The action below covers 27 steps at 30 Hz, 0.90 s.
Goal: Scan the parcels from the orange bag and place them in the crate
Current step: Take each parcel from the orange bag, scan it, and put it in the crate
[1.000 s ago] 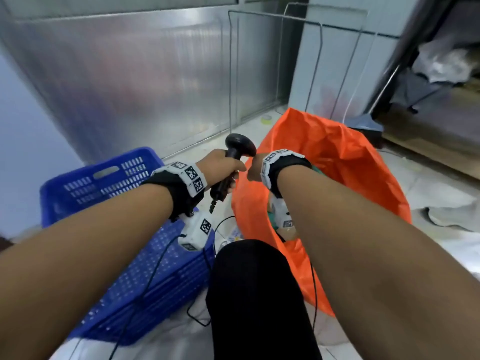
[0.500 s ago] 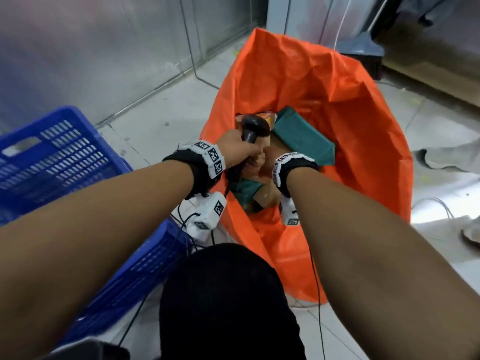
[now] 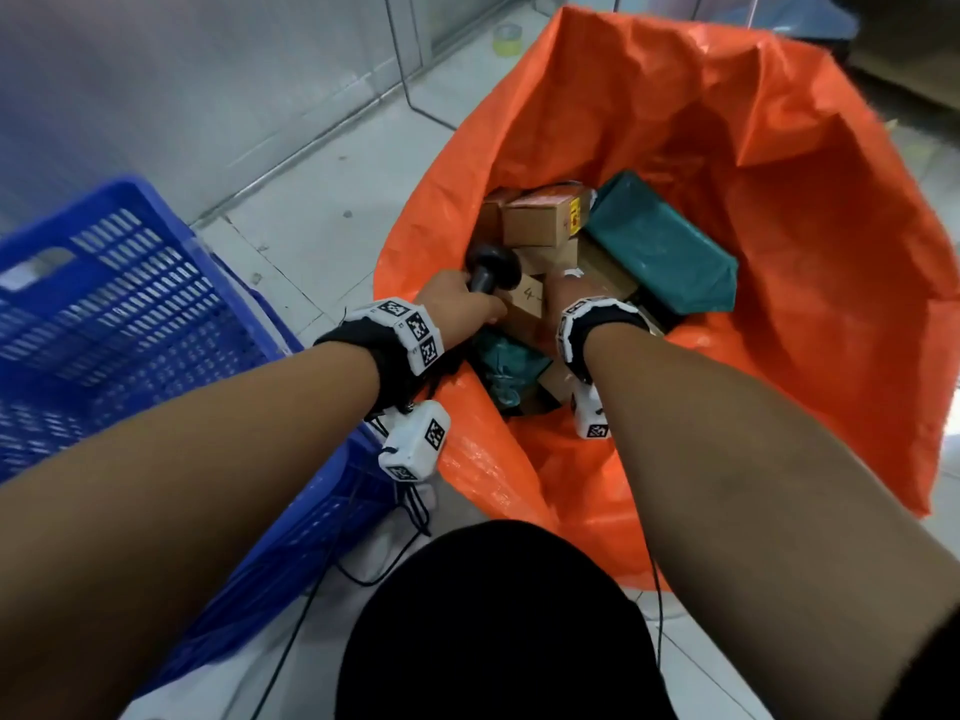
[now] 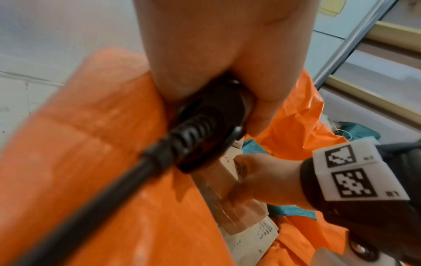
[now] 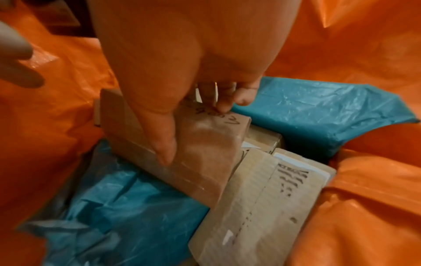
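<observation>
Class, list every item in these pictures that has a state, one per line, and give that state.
orange bag: open, parcels inside.
blue crate: upright; no parcels visible in the part shown.
barcode scanner: held over the bag.
left hand: grips the scanner handle.
brown box: tilted, resting on other parcels.
right hand: grips the brown box.
teal parcel: lying in the bag, untouched.

Floor (image 3: 332, 200), as I see it from the head camera: pale tiles, with a metal rail along the wall. Standing on it: blue crate (image 3: 130, 304) at left; orange bag (image 3: 779, 252) just beside it at right. Black cable (image 3: 363, 569) trails near the crate. Tape roll (image 3: 506, 40) at far edge.
</observation>
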Each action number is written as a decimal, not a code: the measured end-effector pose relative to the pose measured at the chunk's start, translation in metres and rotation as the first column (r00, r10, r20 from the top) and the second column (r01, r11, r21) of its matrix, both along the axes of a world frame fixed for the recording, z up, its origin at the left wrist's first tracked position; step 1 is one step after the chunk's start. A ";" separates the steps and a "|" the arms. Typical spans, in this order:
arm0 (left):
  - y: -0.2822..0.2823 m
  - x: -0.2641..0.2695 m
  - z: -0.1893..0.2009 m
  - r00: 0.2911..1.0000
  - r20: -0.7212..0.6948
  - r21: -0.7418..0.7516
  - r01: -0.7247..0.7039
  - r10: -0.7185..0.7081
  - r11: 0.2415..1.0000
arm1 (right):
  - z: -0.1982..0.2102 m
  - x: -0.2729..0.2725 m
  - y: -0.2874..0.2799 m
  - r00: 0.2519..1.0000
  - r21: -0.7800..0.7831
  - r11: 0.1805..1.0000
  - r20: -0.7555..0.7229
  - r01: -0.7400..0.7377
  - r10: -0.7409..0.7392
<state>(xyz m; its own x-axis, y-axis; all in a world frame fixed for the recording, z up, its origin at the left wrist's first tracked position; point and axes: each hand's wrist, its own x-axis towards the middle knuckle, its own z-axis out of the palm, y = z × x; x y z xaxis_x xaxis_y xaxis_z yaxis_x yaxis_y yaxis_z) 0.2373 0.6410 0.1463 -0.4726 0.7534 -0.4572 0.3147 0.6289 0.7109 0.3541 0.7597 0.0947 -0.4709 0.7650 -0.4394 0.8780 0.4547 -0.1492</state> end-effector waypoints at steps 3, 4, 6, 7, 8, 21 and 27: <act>-0.012 0.003 0.024 0.977 0.215 0.088 -0.026 0.007 0.996 | 0.014 0.006 -0.007 0.993 0.137 0.988 -0.077 -0.074 0.085; -0.018 0.005 0.039 0.964 0.264 0.109 -0.043 0.013 0.993 | 0.029 0.007 -0.012 0.990 0.174 0.980 -0.087 -0.091 0.107; -0.027 0.008 0.066 0.963 0.269 0.139 -0.039 0.001 0.990 | 0.056 0.010 -0.015 0.989 0.252 0.962 -0.080 -0.102 0.126; -0.037 0.008 0.085 0.969 0.247 0.163 -0.037 -0.004 0.986 | 0.075 0.011 -0.019 0.988 0.300 0.948 -0.078 -0.104 0.133; -0.045 0.008 0.098 0.975 0.223 0.184 -0.035 -0.007 0.982 | 0.089 0.013 -0.021 0.989 0.339 0.936 -0.074 -0.099 0.131; -0.220 -0.036 0.223 0.924 0.193 0.476 -0.383 0.331 0.792 | 0.268 -0.045 -0.164 0.732 0.659 0.639 -0.194 -0.396 0.654; -0.327 -0.085 0.209 0.783 0.237 0.546 -0.597 0.575 0.587 | 0.262 -0.110 -0.264 0.534 0.664 0.612 -0.360 -0.429 0.765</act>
